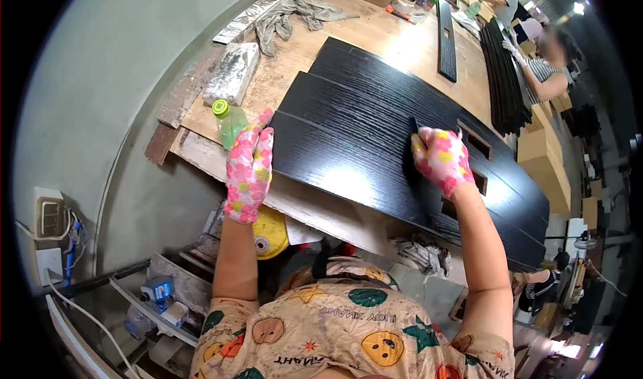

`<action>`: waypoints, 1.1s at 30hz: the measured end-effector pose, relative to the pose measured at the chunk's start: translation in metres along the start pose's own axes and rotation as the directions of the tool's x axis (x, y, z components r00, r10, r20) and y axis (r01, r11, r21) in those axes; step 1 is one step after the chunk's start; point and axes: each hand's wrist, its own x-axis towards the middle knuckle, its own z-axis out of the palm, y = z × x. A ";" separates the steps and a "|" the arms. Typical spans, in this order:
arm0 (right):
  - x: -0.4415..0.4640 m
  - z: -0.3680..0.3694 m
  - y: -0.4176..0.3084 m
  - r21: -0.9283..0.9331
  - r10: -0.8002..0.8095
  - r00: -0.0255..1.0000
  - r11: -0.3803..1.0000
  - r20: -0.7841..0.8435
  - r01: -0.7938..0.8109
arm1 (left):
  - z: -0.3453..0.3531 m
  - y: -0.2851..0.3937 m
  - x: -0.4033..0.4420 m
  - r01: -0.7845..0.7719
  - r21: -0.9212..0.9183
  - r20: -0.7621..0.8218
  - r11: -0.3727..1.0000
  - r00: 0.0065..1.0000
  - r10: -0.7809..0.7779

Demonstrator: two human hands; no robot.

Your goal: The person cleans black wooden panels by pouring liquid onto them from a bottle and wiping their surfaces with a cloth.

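Note:
Black wood-grained boards (348,118) lie overlapping on the table, with rectangular cutouts toward their right end. My left hand (250,167), in a pink floral glove, rests against the boards' left end, its fingers stretched out and close together. Just beyond it stands a green bottle (231,123) with a yellow-green cap. My right hand (443,157), gloved alike, is closed over the boards near the cutouts. A thin dark object (414,126) shows at its fingertips; what it is I cannot make out.
A dusty white block (231,73) and a grey rag (288,21) lie at the back left. One narrow black board (446,41) and a stack of black boards (504,78) are farther right. Co-workers (550,71) are beyond the stack. Cardboard boxes (544,155) stand at right.

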 end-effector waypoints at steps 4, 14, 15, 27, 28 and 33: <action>-0.005 -0.004 -0.074 0.176 -0.131 0.977 0.971 -0.166 0.160 | -0.008 0.014 0.022 -0.137 0.282 0.093 0.949 0.989 0.115; -0.014 -0.013 -0.003 0.103 0.014 0.997 0.995 -0.074 -0.006 | 0.002 0.006 0.034 -0.245 0.324 0.187 0.914 0.963 0.192; -0.011 -0.007 -0.012 0.113 -0.053 0.993 0.992 -0.105 0.065 | 0.002 0.007 0.034 -0.247 0.330 0.187 0.911 0.963 0.193; 0.004 -0.004 -0.039 0.294 -0.048 0.999 0.955 0.005 0.044 | -0.004 0.010 0.038 -0.235 0.326 0.229 0.916 0.959 0.165; -0.010 -0.002 -0.020 0.101 -0.073 0.985 0.991 -0.160 0.089 | -0.003 0.008 0.038 -0.245 0.341 0.220 0.908 0.959 0.177; 0.000 -0.013 0.005 0.040 0.010 0.987 0.999 -0.163 -0.004 | -0.002 0.010 0.038 -0.156 0.377 0.248 0.913 0.967 0.063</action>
